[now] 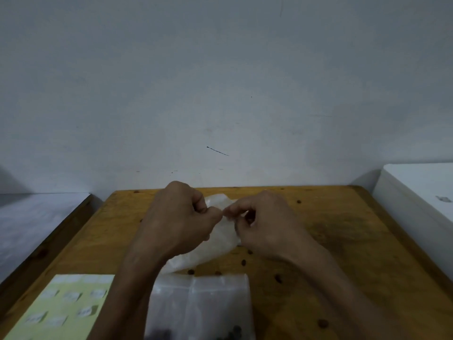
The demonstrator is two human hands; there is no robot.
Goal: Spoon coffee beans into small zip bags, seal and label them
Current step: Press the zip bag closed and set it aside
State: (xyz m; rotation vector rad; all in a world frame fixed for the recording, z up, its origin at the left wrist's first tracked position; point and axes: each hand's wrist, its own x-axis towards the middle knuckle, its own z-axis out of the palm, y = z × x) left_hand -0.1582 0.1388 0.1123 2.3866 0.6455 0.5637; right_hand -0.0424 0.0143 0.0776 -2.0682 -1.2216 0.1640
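Note:
Over the middle of the wooden table (343,241), my left hand (179,219) and my right hand (264,224) meet with fingers curled. Both pinch the upper edge of a clear plastic bag (215,246) that droops down between them; what it holds cannot be made out. Nearer to me lies a clear zip bag (208,303) with dark coffee beans (235,331) showing at its lower end. A pale green label sheet (66,307) with white stickers lies at the front left. Loose beans (278,278) are scattered over the wood.
A white box (421,192) stands beside the table's right edge. A lower grey surface (31,222) runs along the left side. A bare pale wall (220,82) rises right behind the table's far edge.

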